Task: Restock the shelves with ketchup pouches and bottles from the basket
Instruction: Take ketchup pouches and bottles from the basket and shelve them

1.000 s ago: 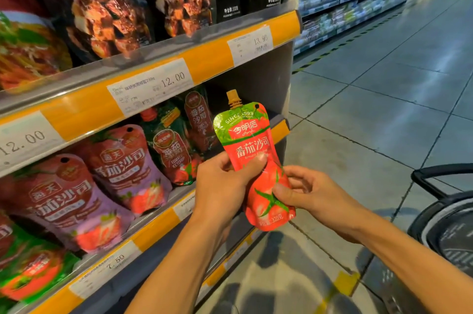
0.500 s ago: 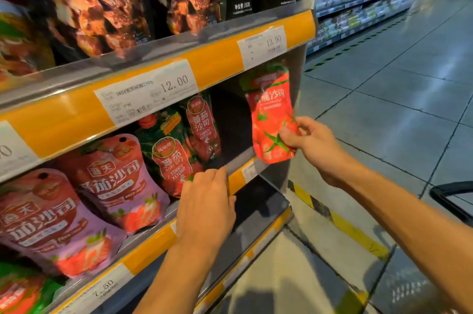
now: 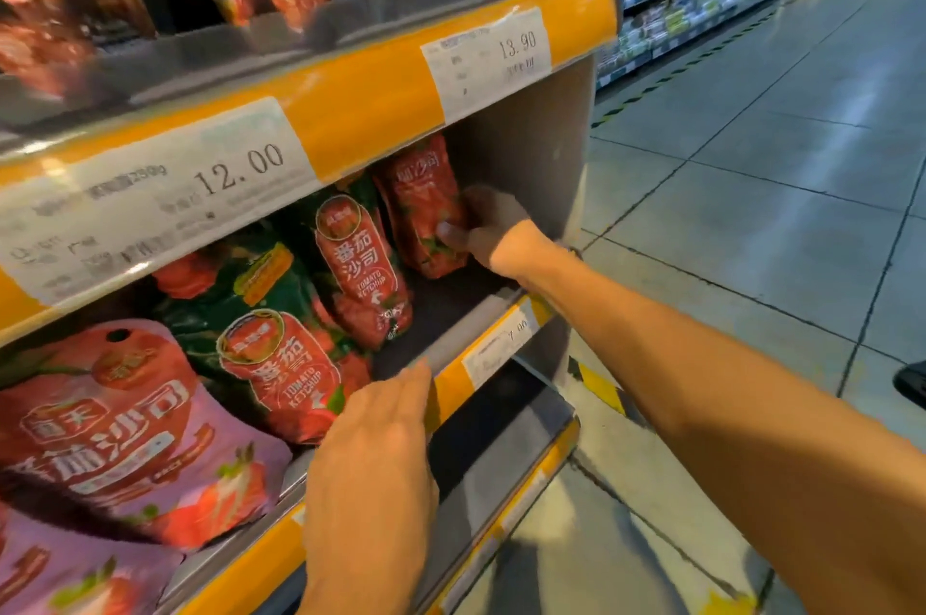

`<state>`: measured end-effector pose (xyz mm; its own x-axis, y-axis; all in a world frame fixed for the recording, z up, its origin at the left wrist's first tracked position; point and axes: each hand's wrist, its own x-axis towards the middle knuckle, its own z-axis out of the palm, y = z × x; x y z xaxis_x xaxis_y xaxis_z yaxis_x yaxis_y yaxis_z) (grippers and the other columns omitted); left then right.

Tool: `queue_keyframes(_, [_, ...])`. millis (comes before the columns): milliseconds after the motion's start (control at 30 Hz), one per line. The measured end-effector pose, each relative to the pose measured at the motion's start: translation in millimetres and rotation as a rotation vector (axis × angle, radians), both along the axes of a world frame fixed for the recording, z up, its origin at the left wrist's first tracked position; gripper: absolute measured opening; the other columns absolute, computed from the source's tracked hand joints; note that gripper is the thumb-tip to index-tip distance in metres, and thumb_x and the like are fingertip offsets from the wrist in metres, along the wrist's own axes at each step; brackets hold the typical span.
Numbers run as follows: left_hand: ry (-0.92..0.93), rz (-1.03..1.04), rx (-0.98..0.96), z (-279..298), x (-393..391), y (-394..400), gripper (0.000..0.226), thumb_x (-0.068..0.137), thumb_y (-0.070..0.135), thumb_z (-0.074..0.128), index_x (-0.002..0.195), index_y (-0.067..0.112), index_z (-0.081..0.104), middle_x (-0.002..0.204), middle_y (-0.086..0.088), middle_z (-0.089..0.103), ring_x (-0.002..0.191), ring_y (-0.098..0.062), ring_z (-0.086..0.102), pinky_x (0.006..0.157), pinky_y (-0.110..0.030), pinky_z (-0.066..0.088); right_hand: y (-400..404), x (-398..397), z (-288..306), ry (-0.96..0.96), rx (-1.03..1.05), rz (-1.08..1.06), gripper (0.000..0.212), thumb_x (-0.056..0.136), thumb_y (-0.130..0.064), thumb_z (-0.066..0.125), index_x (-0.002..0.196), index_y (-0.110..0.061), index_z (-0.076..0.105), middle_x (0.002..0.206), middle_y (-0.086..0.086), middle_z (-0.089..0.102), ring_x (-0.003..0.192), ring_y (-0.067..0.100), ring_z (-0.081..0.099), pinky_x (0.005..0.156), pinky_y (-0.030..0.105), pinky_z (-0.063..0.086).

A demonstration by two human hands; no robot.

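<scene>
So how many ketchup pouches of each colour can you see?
Pink-purple plastic ketchup pouches: 2
Dark green plastic ketchup pouches: 2
Red plastic ketchup pouch, in the right hand grip: 1
Total: 5

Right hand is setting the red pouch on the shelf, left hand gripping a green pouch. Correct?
Not quite. The left hand grips nothing: its straight fingers rest on the shelf edge, beside the green pouch. The head view shows it. The right hand does hold the red pouch on the shelf.
</scene>
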<state>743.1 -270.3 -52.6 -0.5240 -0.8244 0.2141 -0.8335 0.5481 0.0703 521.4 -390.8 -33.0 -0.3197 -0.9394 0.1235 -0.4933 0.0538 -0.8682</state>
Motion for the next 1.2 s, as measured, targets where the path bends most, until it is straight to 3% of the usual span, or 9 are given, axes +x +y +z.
queue_keyframes(133, [0.078,-0.054,-0.109,-11.6,1.0,0.5,0.074,0.038,0.000,0.096,0.108,0.010,0.074,0.093,-0.001,0.072,0.081,-0.022,0.071,0.057,-0.029,0.056,-15.8,-9.0,-3.5,0.088,0.067,0.058,0.070,0.088,-0.030,0.077,0.148,-0.010,0.046,0.143,0.009,0.058,0.132,0.026,0.053,0.111,0.040,0.042])
queue_keyframes(333, [0.219,-0.057,-0.042,-3.8,1.0,-10.7,0.036,0.066,-0.002,0.087,0.097,0.013,0.077,0.088,-0.004,0.075,0.076,-0.028,0.072,0.058,-0.035,0.058,-31.0,-1.3,-7.1,0.099,-0.019,0.051,0.066,0.086,-0.030,0.079,0.143,-0.014,0.050,0.136,0.007,0.062,0.127,0.024,0.057,0.096,0.025,0.040])
queue_keyframes(600, [0.224,0.005,0.013,5.3,-2.1,-15.3,0.029,0.072,0.013,0.087,0.098,0.024,0.080,0.083,0.002,0.077,0.071,-0.023,0.072,0.058,-0.033,0.054,-44.2,9.3,-9.2,0.082,-0.013,0.095,0.064,0.087,-0.034,0.078,0.142,-0.016,0.049,0.136,0.005,0.063,0.126,0.024,0.058,0.106,0.037,0.047])
queue_keyframes(767, [0.237,0.040,0.001,11.4,-4.6,-10.6,0.022,0.084,0.034,0.076,0.106,0.027,0.077,0.093,0.005,0.077,0.084,-0.020,0.071,0.070,-0.035,0.054,-24.7,8.6,-9.4,0.125,-0.006,-0.002,0.068,0.088,-0.045,0.074,0.142,-0.014,0.046,0.137,0.009,0.060,0.122,0.026,0.058,0.090,0.031,0.046])
queue_keyframes(900, [0.268,0.060,0.046,12.3,-6.3,-10.0,0.034,0.093,0.046,0.060,0.120,0.029,0.070,0.109,0.006,0.074,0.099,-0.018,0.067,0.082,-0.035,0.051,34.2,3.2,-1.1,0.095,-0.090,-0.064,0.046,0.088,-0.039,0.075,0.123,-0.015,0.057,0.112,0.002,0.066,0.102,0.020,0.064,0.087,0.035,0.053])
queue_keyframes(967, [0.267,0.055,0.073,13.4,-7.5,-7.3,0.036,0.094,0.046,0.059,0.123,0.027,0.069,0.111,0.003,0.073,0.101,-0.021,0.066,0.082,-0.036,0.049,81.4,-2.5,4.8,0.090,-0.135,-0.078,0.030,0.089,-0.035,0.074,0.111,-0.020,0.059,0.097,-0.008,0.065,0.089,0.009,0.064,0.080,0.026,0.053])
queue_keyframes(1067, [0.281,0.003,0.094,17.1,-14.3,7.0,0.030,0.092,0.036,0.064,0.116,0.019,0.070,0.106,-0.005,0.072,0.099,-0.030,0.063,0.078,-0.042,0.051,166.0,-16.4,15.9,0.053,-0.133,-0.135,0.013,0.090,-0.027,0.073,0.094,-0.025,0.060,0.088,-0.006,0.065,0.076,0.005,0.061,0.070,0.014,0.050])
queue_keyframes(1133, [0.275,-0.061,0.078,20.4,-25.5,23.8,0.030,0.092,0.033,0.065,0.114,0.013,0.071,0.109,-0.008,0.071,0.103,-0.032,0.061,0.082,-0.043,0.051,229.6,-29.4,22.6,0.047,-0.093,-0.208,0.011,0.091,-0.025,0.072,0.089,-0.024,0.061,0.088,0.001,0.067,0.074,0.010,0.060,0.068,0.018,0.050])
queue_keyframes(1200, [0.276,-0.143,0.070,23.4,-42.9,46.2,0.037,0.092,0.033,0.066,0.121,0.010,0.070,0.123,-0.010,0.068,0.116,-0.032,0.058,0.096,-0.044,0.048,294.1,-45.3,24.8,0.047,-0.027,-0.291,0.009,0.092,-0.026,0.071,0.089,-0.020,0.064,0.086,0.007,0.070,0.075,0.018,0.065,0.072,0.029,0.054])
